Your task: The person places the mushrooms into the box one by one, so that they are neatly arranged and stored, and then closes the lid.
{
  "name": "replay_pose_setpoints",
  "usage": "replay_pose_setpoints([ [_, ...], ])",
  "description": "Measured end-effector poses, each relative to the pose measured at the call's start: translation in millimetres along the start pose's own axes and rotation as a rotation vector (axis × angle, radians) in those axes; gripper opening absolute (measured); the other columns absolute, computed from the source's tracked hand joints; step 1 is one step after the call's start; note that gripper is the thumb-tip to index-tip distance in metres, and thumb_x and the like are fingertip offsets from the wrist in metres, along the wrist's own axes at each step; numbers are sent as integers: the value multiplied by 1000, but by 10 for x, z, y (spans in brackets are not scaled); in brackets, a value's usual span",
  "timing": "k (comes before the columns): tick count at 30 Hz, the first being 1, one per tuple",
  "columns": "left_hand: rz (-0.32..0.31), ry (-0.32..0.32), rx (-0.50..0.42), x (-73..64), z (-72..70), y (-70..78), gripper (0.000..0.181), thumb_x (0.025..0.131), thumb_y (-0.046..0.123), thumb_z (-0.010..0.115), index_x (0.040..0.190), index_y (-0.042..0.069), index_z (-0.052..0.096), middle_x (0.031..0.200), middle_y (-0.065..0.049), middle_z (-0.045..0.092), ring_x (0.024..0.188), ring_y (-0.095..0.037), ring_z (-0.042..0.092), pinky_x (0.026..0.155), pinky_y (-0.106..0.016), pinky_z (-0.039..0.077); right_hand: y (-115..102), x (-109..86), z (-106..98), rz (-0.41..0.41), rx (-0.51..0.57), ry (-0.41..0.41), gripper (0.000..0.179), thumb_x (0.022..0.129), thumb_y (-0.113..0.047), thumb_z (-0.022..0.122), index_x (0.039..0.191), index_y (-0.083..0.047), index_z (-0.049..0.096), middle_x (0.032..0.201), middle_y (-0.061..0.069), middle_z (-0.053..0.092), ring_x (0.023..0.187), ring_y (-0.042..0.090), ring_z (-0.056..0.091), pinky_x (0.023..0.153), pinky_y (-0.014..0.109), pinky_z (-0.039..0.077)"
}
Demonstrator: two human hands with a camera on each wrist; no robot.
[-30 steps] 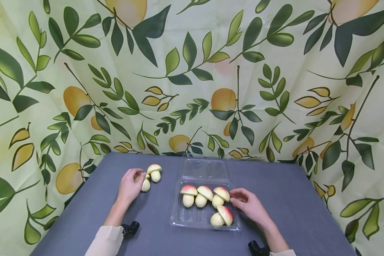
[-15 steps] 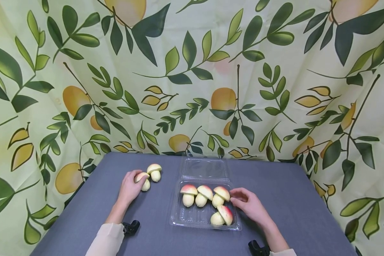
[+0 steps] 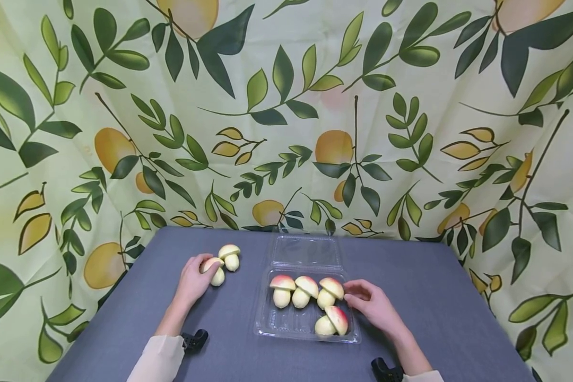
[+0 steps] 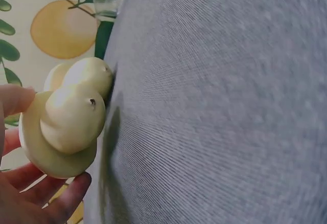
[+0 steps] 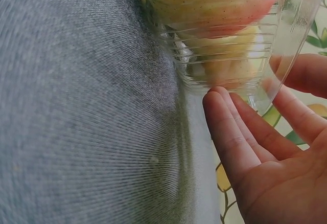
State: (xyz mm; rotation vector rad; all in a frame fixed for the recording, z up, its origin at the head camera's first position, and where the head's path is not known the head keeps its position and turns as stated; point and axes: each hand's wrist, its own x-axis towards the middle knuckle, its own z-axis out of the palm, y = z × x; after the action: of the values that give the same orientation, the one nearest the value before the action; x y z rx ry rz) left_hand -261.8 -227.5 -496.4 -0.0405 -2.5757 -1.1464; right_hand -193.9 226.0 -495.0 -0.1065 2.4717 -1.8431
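In the head view my left hand (image 3: 194,277) holds a toy mushroom (image 3: 216,276) by its cap, the thumb on one side and fingers round the other. Its pale bulbous stem (image 4: 76,116) faces the left wrist camera, with a small dark hole at its end. Right behind it lies a second mushroom (image 3: 229,258). My right hand (image 3: 373,305) is at the right side of a clear plastic container (image 3: 279,330); in the right wrist view its fairly straight fingertips (image 5: 217,98) meet the ribbed wall. Several red-and-cream mushrooms (image 3: 306,292) lie inside.
The container's transparent lid (image 3: 306,252) is folded back, away from me. A grey cloth (image 3: 239,339) covers the table, and a leaf-and-fruit patterned curtain (image 3: 286,132) hangs along its back and sides. Black wrist-camera mounts (image 3: 196,340) sit below both hands.
My left thumb and fingers have spread round the mushroom's cap, which was mostly hidden behind them a second ago. The right hand, container and other mushrooms stay in place.
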Motion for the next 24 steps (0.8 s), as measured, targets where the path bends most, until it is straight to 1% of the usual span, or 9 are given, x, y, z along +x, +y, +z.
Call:
replay_pose_setpoints([
  [5,5,13,0,-31,-9,93,39,95,25,72,122,-2,67,115,-22,63,109,-37,58,92,-48,44,19,3,4,14,-15,-1,36,92,-12,75,123,2,65,113,14,69,97,22,68,78,26,56],
  [10,16,0,-2,-57,-18,210,40,95,28,72,123,1,67,119,-20,62,113,-36,58,95,-49,44,14,7,10,27,-18,16,35,92,-13,76,122,1,66,112,12,69,97,21,68,78,26,56],
  [14,54,-10,-17,-76,-16,325,41,95,29,72,125,0,67,122,-19,62,115,-36,58,96,-50,44,12,6,2,23,-18,21,34,92,-12,76,122,2,66,112,13,69,96,21,68,78,25,56],
  [20,105,-4,-32,-126,15,469,37,92,25,75,121,2,69,118,-16,64,110,-33,60,92,-48,46,21,10,-7,7,-14,7,35,92,-11,75,122,4,65,112,15,68,97,20,68,79,25,56],
  [24,156,3,-49,-160,43,562,36,91,23,76,120,3,70,115,-15,64,106,-31,61,90,-47,47,20,7,-7,1,-5,1,35,92,-11,75,122,4,65,112,15,68,97,21,68,79,26,57],
])
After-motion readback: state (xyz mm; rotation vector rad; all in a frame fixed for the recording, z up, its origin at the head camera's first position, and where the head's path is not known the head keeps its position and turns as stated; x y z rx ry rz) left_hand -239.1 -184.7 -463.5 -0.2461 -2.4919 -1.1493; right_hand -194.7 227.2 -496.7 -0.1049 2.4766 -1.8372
